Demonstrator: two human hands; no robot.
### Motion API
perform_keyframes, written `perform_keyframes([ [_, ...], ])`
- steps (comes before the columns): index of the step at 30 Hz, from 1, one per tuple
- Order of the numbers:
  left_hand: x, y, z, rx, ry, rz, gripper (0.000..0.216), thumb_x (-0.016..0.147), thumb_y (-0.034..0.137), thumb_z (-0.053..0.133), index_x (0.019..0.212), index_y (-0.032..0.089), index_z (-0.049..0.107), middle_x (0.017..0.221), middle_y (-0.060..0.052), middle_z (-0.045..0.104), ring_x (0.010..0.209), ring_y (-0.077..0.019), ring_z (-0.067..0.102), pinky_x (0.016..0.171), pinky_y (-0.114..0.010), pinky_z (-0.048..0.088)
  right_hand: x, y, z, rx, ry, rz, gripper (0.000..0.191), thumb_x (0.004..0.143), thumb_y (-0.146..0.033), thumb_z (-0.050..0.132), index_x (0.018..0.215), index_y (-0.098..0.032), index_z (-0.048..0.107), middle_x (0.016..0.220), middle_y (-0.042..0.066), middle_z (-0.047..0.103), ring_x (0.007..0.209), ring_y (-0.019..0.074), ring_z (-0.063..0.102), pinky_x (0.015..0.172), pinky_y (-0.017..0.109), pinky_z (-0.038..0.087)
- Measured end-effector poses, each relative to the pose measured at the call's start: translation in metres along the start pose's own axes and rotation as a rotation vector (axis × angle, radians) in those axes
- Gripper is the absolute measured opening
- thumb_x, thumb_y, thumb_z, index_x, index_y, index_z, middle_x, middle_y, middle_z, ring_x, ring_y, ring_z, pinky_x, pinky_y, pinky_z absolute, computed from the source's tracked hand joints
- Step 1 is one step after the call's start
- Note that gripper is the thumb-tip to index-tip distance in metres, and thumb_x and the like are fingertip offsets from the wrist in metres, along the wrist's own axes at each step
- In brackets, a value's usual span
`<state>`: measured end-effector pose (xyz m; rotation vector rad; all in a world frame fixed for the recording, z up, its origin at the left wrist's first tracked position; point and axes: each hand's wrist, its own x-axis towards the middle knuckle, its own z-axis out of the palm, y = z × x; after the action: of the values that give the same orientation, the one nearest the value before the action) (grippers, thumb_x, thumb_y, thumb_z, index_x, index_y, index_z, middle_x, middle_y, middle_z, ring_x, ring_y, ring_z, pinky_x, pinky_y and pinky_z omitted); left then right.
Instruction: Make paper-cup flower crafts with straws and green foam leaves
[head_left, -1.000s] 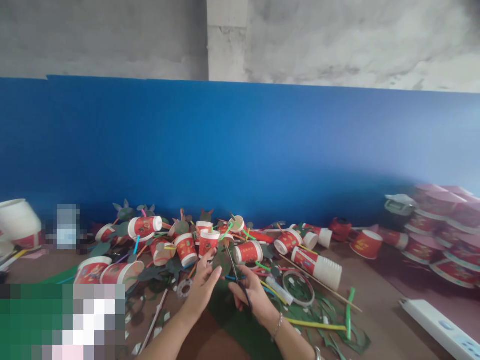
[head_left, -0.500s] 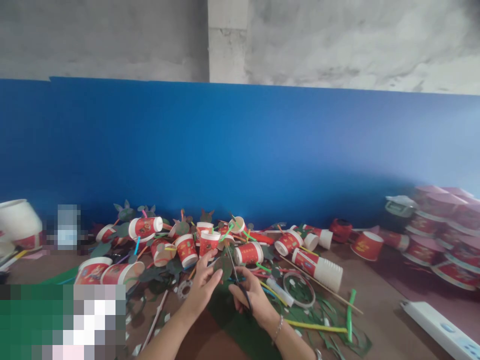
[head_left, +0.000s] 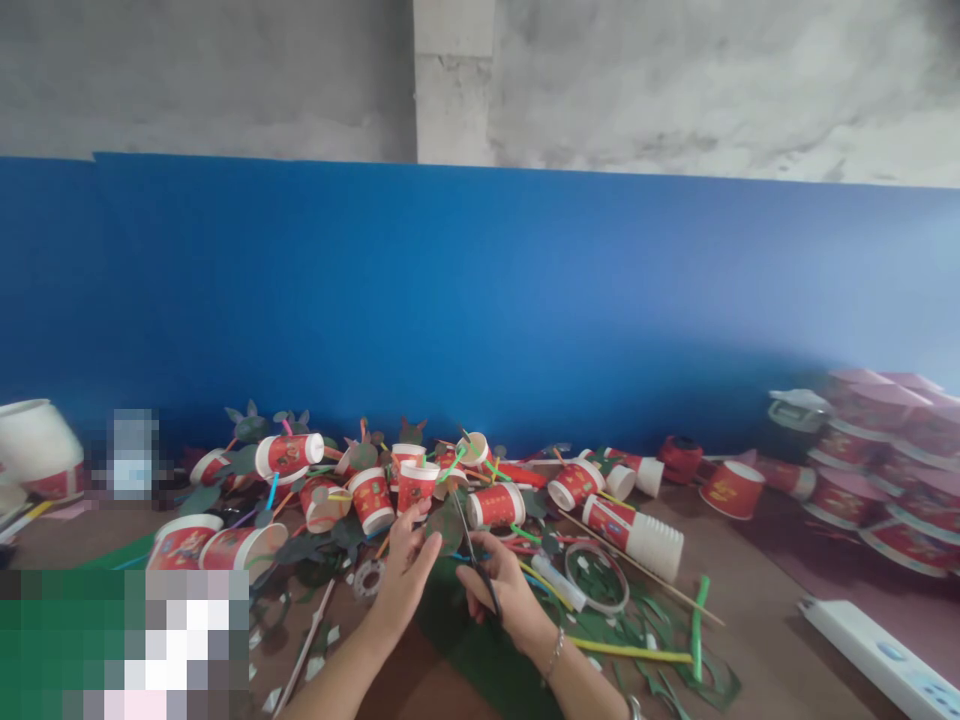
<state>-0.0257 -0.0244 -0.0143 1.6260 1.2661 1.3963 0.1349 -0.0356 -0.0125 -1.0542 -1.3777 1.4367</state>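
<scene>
A rounded dark green paper piece was held up over the bench, between the two hands. The left hand, loosely curled, had thumb and fingertips at its left edge. The right hand was closed around the handles of scissors, whose blades pointed away along the paper's right edge. Beneath lay a green sheet. Just beyond, a red paper cup lay sideways; farther right were nested cups and a white power strip.

Dimmer left, brighter right — blurry edges
</scene>
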Motion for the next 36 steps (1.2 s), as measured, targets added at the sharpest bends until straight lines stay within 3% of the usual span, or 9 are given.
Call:
perform_keyframes([
  [2, -0.0019, -0.0016, 0.0028, 0.012, -0.021, 0.046, 0.03, 0.085, 0.044, 0.051, 0.097, 0.022, 0.066, 0.134, -0.008, 0.045, 0.129, -0.0273, 0.035, 0.107, -0.043, 0.03, 0.0009, 0.0019, 0.0, 0.007, -0.004, -0.002, 0.056, 0.068, -0.051, 0.069, 0.105, -0.015, 0.048, 0.04, -0.009, 0.05, 0.033, 0.0076, 0.042, 0.035, 0.018, 0.035],
  [6, -0.0038, -0.0015, 0.0055, -0.091, -0.051, -0.011, 0.036, 0.085, 0.043, 0.05, 0.115, 0.023, 0.057, 0.135, -0.009, 0.041, 0.125, -0.0256, 0.041, 0.096, -0.039, 0.043, 0.0002, 0.0019, 0.0005, 0.017, -0.026, 0.014, 0.059, 0.065, -0.051, 0.071, 0.105, -0.015, 0.048, 0.042, -0.009, 0.052, 0.034, 0.0083, 0.045, 0.036, 0.018, 0.037],
  [9, -0.003, -0.0015, 0.0035, -0.081, -0.095, 0.009, 0.037, 0.085, 0.038, 0.052, 0.119, 0.023, 0.055, 0.129, -0.009, 0.047, 0.122, -0.0247, 0.043, 0.104, -0.041, 0.035, -0.0015, -0.0006, 0.0007, 0.032, -0.024, 0.014, 0.056, 0.066, -0.05, 0.071, 0.104, -0.015, 0.048, 0.046, -0.007, 0.055, 0.039, 0.0087, 0.049, 0.039, 0.018, 0.039],
  [15, -0.0004, 0.001, -0.0021, -0.065, -0.138, 0.02, 0.035, 0.085, 0.035, 0.052, 0.118, 0.023, 0.056, 0.131, -0.009, 0.046, 0.128, -0.0251, 0.036, 0.109, -0.042, 0.028, -0.0005, 0.0006, -0.0004, 0.012, -0.029, -0.001, 0.056, 0.068, -0.05, 0.069, 0.105, -0.015, 0.047, 0.041, -0.009, 0.051, 0.034, 0.0071, 0.042, 0.036, 0.017, 0.035],
  [23, 0.0009, 0.0046, -0.0018, -0.093, -0.118, -0.046, 0.035, 0.082, 0.04, 0.053, 0.111, 0.021, 0.061, 0.128, -0.009, 0.048, 0.121, -0.0258, 0.046, 0.099, -0.039, 0.041, 0.0003, 0.0011, -0.0016, -0.001, -0.033, 0.012, 0.056, 0.067, -0.05, 0.07, 0.105, -0.016, 0.046, 0.039, -0.011, 0.05, 0.032, 0.0064, 0.04, 0.034, 0.017, 0.034],
  [29, 0.0019, -0.0019, 0.0015, -0.027, 0.049, -0.02, 0.034, 0.081, 0.044, 0.055, 0.102, 0.021, 0.066, 0.121, -0.01, 0.053, 0.117, -0.0261, 0.049, 0.095, -0.038, 0.045, -0.0011, -0.003, 0.0002, -0.017, -0.037, 0.056, 0.058, 0.066, -0.05, 0.07, 0.105, -0.015, 0.045, 0.038, -0.011, 0.05, 0.031, 0.0069, 0.04, 0.035, 0.018, 0.034],
  [36, 0.0022, -0.0038, -0.001, 0.069, -0.028, 0.07, 0.029, 0.085, 0.04, 0.05, 0.096, 0.022, 0.07, 0.124, -0.01, 0.052, 0.122, -0.0266, 0.043, 0.103, -0.042, 0.037, -0.002, -0.0037, 0.0004, 0.021, -0.058, 0.026, 0.056, 0.065, -0.05, 0.071, 0.101, -0.016, 0.047, 0.044, -0.008, 0.054, 0.038, 0.0086, 0.048, 0.04, 0.019, 0.038],
])
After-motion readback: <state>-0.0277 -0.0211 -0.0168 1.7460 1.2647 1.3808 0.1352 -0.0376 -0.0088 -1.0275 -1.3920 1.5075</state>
